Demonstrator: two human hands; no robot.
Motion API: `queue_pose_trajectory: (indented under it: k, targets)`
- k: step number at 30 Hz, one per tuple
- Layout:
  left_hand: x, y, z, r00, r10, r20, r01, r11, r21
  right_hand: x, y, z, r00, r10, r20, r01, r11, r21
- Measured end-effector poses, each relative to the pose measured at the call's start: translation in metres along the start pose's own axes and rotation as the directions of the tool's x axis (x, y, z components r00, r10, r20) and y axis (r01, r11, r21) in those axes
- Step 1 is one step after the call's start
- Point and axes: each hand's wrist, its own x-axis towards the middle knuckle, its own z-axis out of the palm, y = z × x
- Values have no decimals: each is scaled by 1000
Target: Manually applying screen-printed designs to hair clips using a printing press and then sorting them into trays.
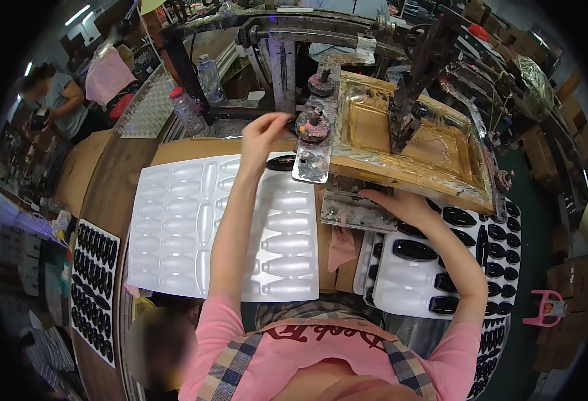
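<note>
My left hand (263, 139) is raised over the far edge of a white moulded tray (203, 164), beside a paint-stained clamp knob (312, 127). Its fingertips are pinched together; whatever they hold, if anything, I cannot make out. Just below, a glossy black oval piece (282, 162) lies in the tray's far right corner, the other hollows being white. My right hand (411, 208) reaches under a wooden screen-printing frame (401, 175), at a stained metal fixture (357, 212). The frame hides part of its fingers, so its grip does not show.
Right of me, stacked white trays (404, 284) carry several black pieces (414, 250). Another filled tray (93, 287) lies at left. A red-capped plastic jar (187, 113) stands behind. Dark press arms (407, 93) rise over the frame. A person (66, 100) is at far left.
</note>
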Motion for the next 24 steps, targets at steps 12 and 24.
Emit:
queue_pose_trajectory:
  k: [12, 24]
  targets:
    - [-69, -107, -55, 941, -104, -323, 228, 899, 374, -56, 7, -39, 955, 44, -293, -58, 998, -39]
    - [-68, -103, -53, 964, 254, -75, -15, 336, 942, -110, -10, -32, 982, 164, 93, -121, 927, -355]
